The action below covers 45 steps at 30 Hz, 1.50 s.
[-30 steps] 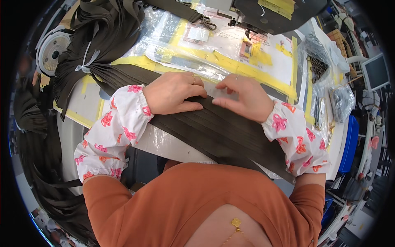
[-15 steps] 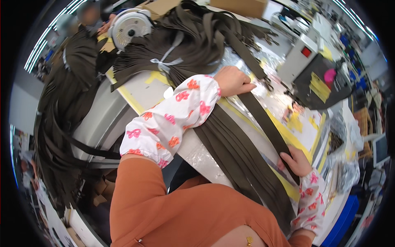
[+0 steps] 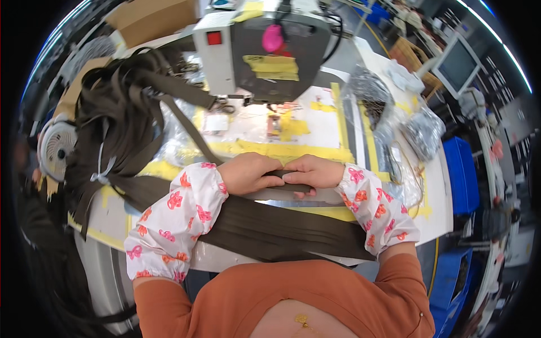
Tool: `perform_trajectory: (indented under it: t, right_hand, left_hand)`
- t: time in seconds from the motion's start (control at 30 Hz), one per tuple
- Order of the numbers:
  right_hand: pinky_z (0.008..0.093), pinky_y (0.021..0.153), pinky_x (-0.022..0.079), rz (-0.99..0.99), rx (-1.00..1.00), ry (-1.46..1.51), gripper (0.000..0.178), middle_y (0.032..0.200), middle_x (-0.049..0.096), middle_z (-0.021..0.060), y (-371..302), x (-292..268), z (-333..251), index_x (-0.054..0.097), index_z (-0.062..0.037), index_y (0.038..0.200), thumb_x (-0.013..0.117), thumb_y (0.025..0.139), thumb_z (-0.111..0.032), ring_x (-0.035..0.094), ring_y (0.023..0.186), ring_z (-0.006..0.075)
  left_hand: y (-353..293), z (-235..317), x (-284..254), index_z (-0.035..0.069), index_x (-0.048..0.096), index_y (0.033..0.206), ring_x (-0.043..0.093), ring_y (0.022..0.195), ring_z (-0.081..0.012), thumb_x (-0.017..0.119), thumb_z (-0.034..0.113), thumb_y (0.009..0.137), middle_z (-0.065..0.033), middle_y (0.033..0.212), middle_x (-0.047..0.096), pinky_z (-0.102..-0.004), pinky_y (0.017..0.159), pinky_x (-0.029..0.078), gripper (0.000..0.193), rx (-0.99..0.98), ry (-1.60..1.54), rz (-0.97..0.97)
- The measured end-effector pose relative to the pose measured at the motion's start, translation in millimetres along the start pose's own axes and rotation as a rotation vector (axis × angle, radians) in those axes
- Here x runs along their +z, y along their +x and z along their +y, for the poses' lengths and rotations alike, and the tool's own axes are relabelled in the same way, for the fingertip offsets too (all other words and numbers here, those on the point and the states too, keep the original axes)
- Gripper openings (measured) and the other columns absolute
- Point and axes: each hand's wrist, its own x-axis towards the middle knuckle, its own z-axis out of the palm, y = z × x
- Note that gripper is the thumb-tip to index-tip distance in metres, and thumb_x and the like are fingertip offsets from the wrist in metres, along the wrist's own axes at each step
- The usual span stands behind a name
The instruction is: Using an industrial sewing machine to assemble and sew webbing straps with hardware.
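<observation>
My left hand (image 3: 248,173) and my right hand (image 3: 316,172) are close together above the table's near part. Both are closed on a dark olive webbing strap (image 3: 296,181), their thumbs nearly touching on it. From behind my left hand a length of webbing runs up and to the left toward metal clips (image 3: 224,107). Below my hands lies a flat row of straps (image 3: 282,228) across the table edge. At left sits a heaped bundle of the same straps (image 3: 121,107), tied with a pale strip (image 3: 102,172).
Just beyond my hands stands a sewing-type machine (image 3: 265,50) with a red switch, its work area lit. Yellow tape (image 3: 270,151) lines the tabletop. Plastic bags (image 3: 420,132) lie at right, near a blue bin (image 3: 461,174). A white fan (image 3: 58,147) is at far left.
My view has turned right toward the machine. My hands, earlier far apart along the strap, have come together on it in front of me.
</observation>
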Motion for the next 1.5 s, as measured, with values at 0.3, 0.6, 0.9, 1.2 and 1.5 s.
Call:
perform_trajectory:
  t: [0.3, 0.6, 0.9, 1.2, 1.5]
  right_hand:
    - [0.0431, 0.068, 0.047, 1.235, 0.228, -1.172, 0.016, 0.090, 0.060, 0.0169, -32, -141, 49, 0.059, -0.0034, 0.088, 0.051, 0.082, -0.015, 0.058, 0.079, 0.0343]
    - [0.0382, 0.088, 0.042, 1.281, 0.537, -1.166, 0.044, 0.111, 0.055, 0.0155, 0, -222, 84, 0.051, -0.0059, 0.116, 0.053, 0.079, -0.030, 0.052, 0.104, 0.0298]
    - [0.0361, 0.062, 0.050, 1.356, 0.212, -1.544, 0.022, 0.081, 0.062, 0.0158, -26, -212, 91, 0.057, -0.0024, 0.090, 0.058, 0.075, -0.018, 0.062, 0.073, 0.0265]
    - [0.0191, 0.043, 0.034, 0.798, -0.445, -0.107, 0.010, 0.067, 0.049, 0.0011, 9, -34, 18, 0.045, -0.0030, 0.085, 0.053, 0.081, 0.002, 0.043, 0.050, 0.0052]
    - [0.0262, 0.050, 0.041, 1.031, -0.562, -0.521, 0.013, 0.068, 0.053, 0.0065, 55, 6, 15, 0.047, 0.0002, 0.082, 0.059, 0.078, -0.001, 0.049, 0.054, 0.0126]
  left_hand:
    - [10, -11, 0, 0.001, 0.063, 0.079, 0.055, 0.051, -0.0218, 0.062, 0.023, 0.080, -0.0123, 0.061, 0.059, -0.0296, 0.052, 0.043, 0.023, -0.287, -0.263, 0.360]
    - [6, -25, 6, 0.009, 0.062, 0.084, 0.060, 0.069, -0.0352, 0.057, 0.039, 0.080, -0.0155, 0.071, 0.061, -0.0439, 0.062, 0.046, 0.030, -0.254, -0.044, 0.296]
    - [5, -36, 19, 0.008, 0.060, 0.083, 0.059, 0.071, -0.0333, 0.058, 0.029, 0.079, -0.0124, 0.073, 0.061, -0.0424, 0.063, 0.045, 0.022, -0.102, -0.030, 0.538]
    - [24, -23, 10, 0.003, 0.057, 0.074, 0.057, 0.064, -0.0346, 0.055, 0.025, 0.080, -0.0152, 0.066, 0.059, -0.0414, 0.058, 0.043, 0.023, -0.078, -0.250, 0.675]
    - [13, -41, 0, 0.000, 0.058, 0.071, 0.056, 0.062, -0.0361, 0.052, 0.026, 0.078, -0.0187, 0.066, 0.058, -0.0429, 0.058, 0.043, 0.028, -0.099, -0.129, 0.385]
